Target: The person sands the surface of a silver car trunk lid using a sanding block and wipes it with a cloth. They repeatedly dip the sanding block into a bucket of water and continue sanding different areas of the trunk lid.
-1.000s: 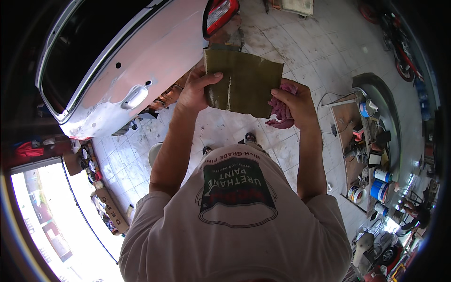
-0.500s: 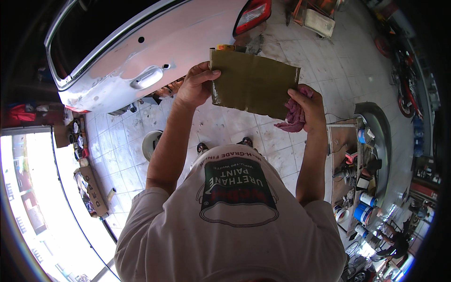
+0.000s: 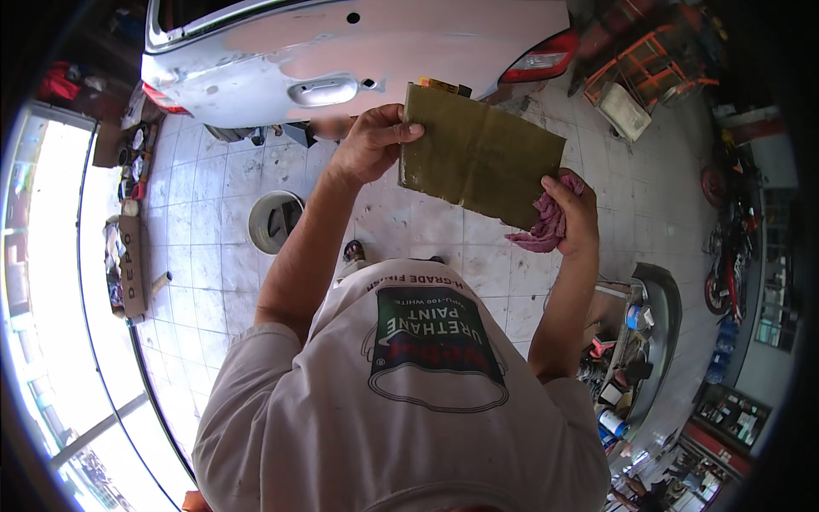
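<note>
Head view: one sheet, olive-green (image 3: 482, 158), roughly rectangular, slightly bent, faintly creased down the middle, worn pale along its left edge; held up in front of the person, above the tiled floor (image 3: 213, 188), tilted with its right end lower in the picture; one left hand (image 3: 373, 145), clamped on the sheet's left edge, thumb flat on the near face, fingers mostly hidden behind; one right hand (image 3: 573, 213), closed on the sheet's lower right corner, thumb on the near face, and on a cloth (image 3: 546, 226), purplish pink, crumpled, bunched in the same grip and hanging below that corner; one small item, yellow and black (image 3: 444, 86), showing past the sheet's top edge, too covered to identify.

Surroundings, same view: one vehicle rear (image 3: 426, 43), whitish and pinkish in patches, with a handle recess (image 3: 322, 90) and a red-and-clear tail lamp (image 3: 542, 60); one bucket (image 3: 261, 224), pale, round, standing on the floor left of the person, dark pieces inside; one cardboard box (image 3: 130, 264), at far left; one trolley frame (image 3: 644, 64), orange, upper right; one curved panel (image 3: 667, 333), grey, at right beside cluttered cans and tools; one motorcycle (image 3: 725, 264), red and dark, far right.
</note>
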`<state>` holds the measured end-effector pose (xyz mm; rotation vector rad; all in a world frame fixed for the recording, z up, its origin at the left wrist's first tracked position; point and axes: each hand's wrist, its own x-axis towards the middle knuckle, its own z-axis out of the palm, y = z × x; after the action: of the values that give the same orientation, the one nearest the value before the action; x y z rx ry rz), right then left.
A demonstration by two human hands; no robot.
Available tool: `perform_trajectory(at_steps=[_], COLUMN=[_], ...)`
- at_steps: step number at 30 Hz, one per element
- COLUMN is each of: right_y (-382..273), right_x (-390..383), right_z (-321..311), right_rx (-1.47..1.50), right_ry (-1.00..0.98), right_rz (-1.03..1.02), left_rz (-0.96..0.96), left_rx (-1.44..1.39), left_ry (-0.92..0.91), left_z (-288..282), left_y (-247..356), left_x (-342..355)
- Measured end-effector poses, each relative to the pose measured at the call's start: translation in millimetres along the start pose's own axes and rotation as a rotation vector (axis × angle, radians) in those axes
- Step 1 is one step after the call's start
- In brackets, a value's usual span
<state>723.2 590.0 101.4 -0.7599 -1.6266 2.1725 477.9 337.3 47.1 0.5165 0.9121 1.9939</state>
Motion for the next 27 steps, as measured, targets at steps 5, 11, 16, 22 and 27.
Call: perform_trajectory(at_steps=[5, 11, 16, 22, 27], right_y=[11.5, 69.9, 93.3, 55.1, 15.3], right_x=[21.3, 44.3, 64.2, 114.2, 160.3], right_z=[21.2, 36.0, 85.8, 186.6, 314.7], right_rx=[-0.199, -0.281, -0.370, -0.542, -0.694], right_ry=[-0.075, -0.111, -0.224, -0.387, -0.343], right_rz=[-0.043, 0.004, 0.068, -0.188, -0.402], left_rz=[0.071, 0.120, 0.125, 0.009, -0.013], left_rx=[-0.055, 0.048, 0.363, 0.299, 0.028], left_ry=[0.221, 0.583, 1.174, 1.779, 1.747], left_z=[-21.0, -67.3, -137.3, -253.8, -366.2], left_y=[-4.6, -27.7, -80.0, -130.2, -171.8], left_x=[-36.9, -119.2, -241.5, -394.1, -447.8])
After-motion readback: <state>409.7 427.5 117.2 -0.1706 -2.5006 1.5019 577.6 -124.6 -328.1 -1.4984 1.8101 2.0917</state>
